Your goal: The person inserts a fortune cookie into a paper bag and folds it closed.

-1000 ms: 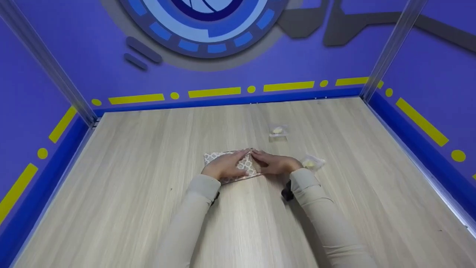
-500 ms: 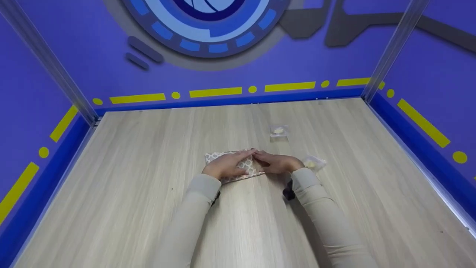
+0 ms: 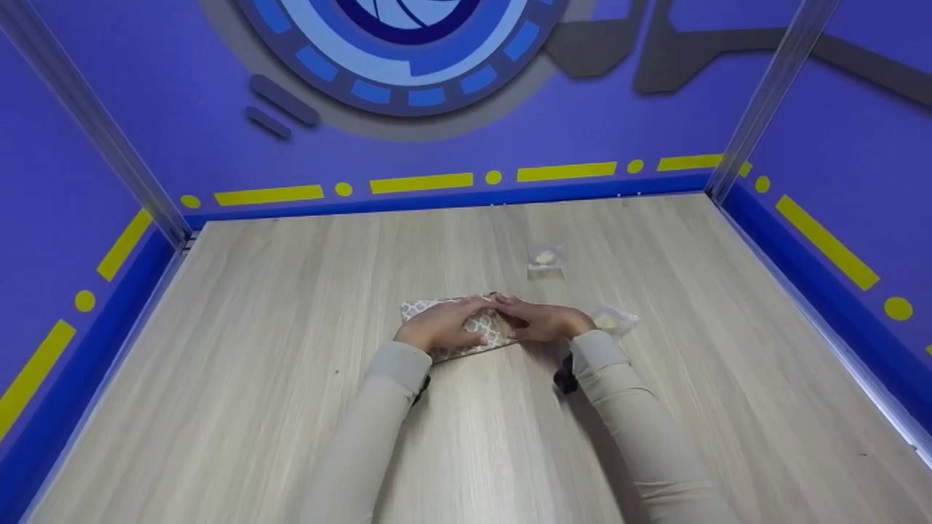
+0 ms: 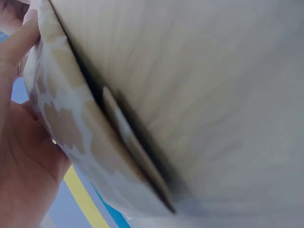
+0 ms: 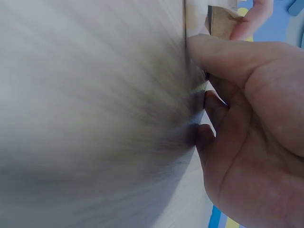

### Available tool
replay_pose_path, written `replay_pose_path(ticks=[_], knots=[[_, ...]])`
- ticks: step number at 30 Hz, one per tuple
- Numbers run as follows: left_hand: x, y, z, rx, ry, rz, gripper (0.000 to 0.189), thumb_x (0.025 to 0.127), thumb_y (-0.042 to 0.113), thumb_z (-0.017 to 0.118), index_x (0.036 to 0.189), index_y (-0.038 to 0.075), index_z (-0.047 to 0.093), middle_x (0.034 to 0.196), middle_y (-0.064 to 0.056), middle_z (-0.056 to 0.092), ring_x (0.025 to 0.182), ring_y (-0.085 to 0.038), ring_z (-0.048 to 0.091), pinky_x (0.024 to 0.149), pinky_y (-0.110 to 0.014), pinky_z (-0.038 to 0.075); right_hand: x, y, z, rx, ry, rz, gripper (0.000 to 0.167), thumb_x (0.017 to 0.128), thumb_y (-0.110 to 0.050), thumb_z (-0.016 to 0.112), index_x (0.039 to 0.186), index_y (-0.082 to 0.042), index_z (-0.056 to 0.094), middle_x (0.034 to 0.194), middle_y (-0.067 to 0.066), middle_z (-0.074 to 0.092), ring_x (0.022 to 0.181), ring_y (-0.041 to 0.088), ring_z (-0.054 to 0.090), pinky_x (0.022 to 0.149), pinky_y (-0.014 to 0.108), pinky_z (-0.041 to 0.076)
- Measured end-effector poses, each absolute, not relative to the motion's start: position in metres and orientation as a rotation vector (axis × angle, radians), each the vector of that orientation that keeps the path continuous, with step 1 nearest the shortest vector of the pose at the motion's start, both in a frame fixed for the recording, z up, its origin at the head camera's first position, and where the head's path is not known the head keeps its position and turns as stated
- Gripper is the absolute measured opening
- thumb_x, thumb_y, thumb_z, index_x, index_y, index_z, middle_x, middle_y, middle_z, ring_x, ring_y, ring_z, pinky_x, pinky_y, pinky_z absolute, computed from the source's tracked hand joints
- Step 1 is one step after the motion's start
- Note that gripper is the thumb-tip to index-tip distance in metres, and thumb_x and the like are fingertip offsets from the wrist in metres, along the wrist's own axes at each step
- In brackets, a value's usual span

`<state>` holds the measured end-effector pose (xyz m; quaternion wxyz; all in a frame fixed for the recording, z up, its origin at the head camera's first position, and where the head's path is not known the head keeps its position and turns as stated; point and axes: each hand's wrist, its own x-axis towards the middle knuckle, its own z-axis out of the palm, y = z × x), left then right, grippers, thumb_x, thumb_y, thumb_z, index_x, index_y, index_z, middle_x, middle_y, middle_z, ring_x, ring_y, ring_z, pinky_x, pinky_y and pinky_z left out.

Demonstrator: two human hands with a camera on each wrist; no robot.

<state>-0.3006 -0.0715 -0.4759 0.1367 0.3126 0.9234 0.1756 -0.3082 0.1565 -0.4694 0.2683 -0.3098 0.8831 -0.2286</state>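
Patterned wrapping paper, white and tan, lies folded in a flat packet on the table. My left hand rests over the packet, fingers stretched towards its far right corner and thumb spread nearer me. At the right end my right hand pinches the paper, thumb at the near side and curled fingers at the far side. A plain brown inner face shows there. From the left wrist, the patterned side is seen with a thin loose flap sticking out at its lower edge. Whatever is inside the packet is hidden.
Two small clear plastic packs with pale yellow contents lie on the wooden table: one pack beyond my hands, another pack beside my right wrist. Blue-purple panels enclose the table at the back and both sides.
The fingertips of my left hand shift slightly right, up to the right hand's fingers. Packet and plastic packs stay in place.
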Motion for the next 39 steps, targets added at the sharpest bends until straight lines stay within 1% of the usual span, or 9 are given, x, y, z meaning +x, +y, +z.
replay_pose_path(ticks=[4,6,12,15,20,27,31,35,39], knots=[[-0.3015,-0.0708,-0.4764,0.924,2.681,0.520,0.059,0.091,0.038,0.064,0.143,0.021,0.042,0.150,-0.005,0.042,0.136,-0.024,0.042,0.110,-0.039,0.035,-0.3074,0.1582,-0.4682,-0.836,2.387,-0.612,0.065,0.100,-0.016,0.049,0.153,-0.006,0.015,0.161,0.016,0.006,0.148,0.035,0.004,0.118,0.050,0.012],[-0.3011,-0.0708,-0.4763,0.922,2.679,0.540,0.060,0.089,0.038,0.065,0.142,0.020,0.043,0.149,-0.005,0.043,0.135,-0.024,0.043,0.110,-0.039,0.036,-0.3070,0.1585,-0.4676,-0.832,2.390,-0.609,0.065,0.099,-0.017,0.050,0.153,-0.006,0.015,0.161,0.015,0.007,0.148,0.035,0.005,0.118,0.050,0.012],[-0.3005,-0.0711,-0.4761,0.897,2.674,0.579,0.064,0.087,0.041,0.067,0.142,0.021,0.042,0.149,-0.004,0.043,0.136,-0.023,0.042,0.110,-0.039,0.035,-0.3082,0.1572,-0.4675,-0.840,2.390,-0.589,0.065,0.099,-0.017,0.050,0.153,-0.007,0.014,0.161,0.014,0.007,0.148,0.034,0.005,0.118,0.049,0.012],[-0.3010,-0.0710,-0.4761,0.885,2.668,0.598,0.063,0.085,0.043,0.067,0.139,0.022,0.043,0.148,-0.002,0.044,0.135,-0.022,0.043,0.110,-0.039,0.036,-0.3089,0.1564,-0.4672,-0.836,2.395,-0.583,0.065,0.099,-0.016,0.050,0.153,-0.006,0.015,0.161,0.014,0.008,0.148,0.034,0.006,0.118,0.048,0.013],[-0.3011,-0.0725,-0.4752,0.857,2.660,0.624,0.068,0.084,0.045,0.067,0.143,0.023,0.040,0.150,0.000,0.042,0.137,-0.022,0.040,0.111,-0.039,0.034,-0.3092,0.1547,-0.4668,-0.818,2.405,-0.588,0.064,0.099,-0.015,0.051,0.153,-0.007,0.017,0.161,0.013,0.009,0.148,0.033,0.007,0.118,0.048,0.014],[-0.3010,-0.0738,-0.4743,0.865,2.666,0.646,0.061,0.083,0.045,0.069,0.132,0.022,0.043,0.145,0.000,0.043,0.132,-0.023,0.044,0.107,-0.041,0.038,-0.3096,0.1535,-0.4665,-0.793,2.406,-0.578,0.066,0.099,-0.018,0.053,0.153,-0.011,0.017,0.161,0.011,0.008,0.148,0.031,0.007,0.118,0.046,0.015],[-0.3009,-0.0746,-0.4749,0.837,2.666,0.647,0.064,0.082,0.047,0.070,0.133,0.023,0.041,0.146,-0.001,0.041,0.133,-0.023,0.044,0.107,-0.042,0.038,-0.3096,0.1532,-0.4663,-0.776,2.411,-0.568,0.065,0.099,-0.021,0.052,0.153,-0.012,0.018,0.161,0.010,0.009,0.148,0.030,0.008,0.118,0.046,0.015],[-0.3015,-0.0757,-0.4760,0.822,2.663,0.690,0.065,0.080,0.045,0.072,0.133,0.023,0.042,0.143,-0.002,0.044,0.131,-0.022,0.045,0.107,-0.041,0.038,-0.3091,0.1532,-0.4658,-0.764,2.422,-0.573,0.063,0.099,-0.023,0.053,0.153,-0.012,0.021,0.161,0.009,0.012,0.148,0.030,0.011,0.118,0.046,0.016],[-0.3032,-0.0764,-0.4767,0.833,2.664,0.722,0.064,0.080,0.043,0.073,0.132,0.021,0.042,0.140,-0.002,0.047,0.129,-0.021,0.046,0.107,-0.039,0.038,-0.3085,0.1540,-0.4661,-0.772,2.447,-0.573,0.062,0.099,-0.022,0.054,0.152,-0.011,0.025,0.160,0.011,0.016,0.147,0.032,0.015,0.117,0.047,0.018]])
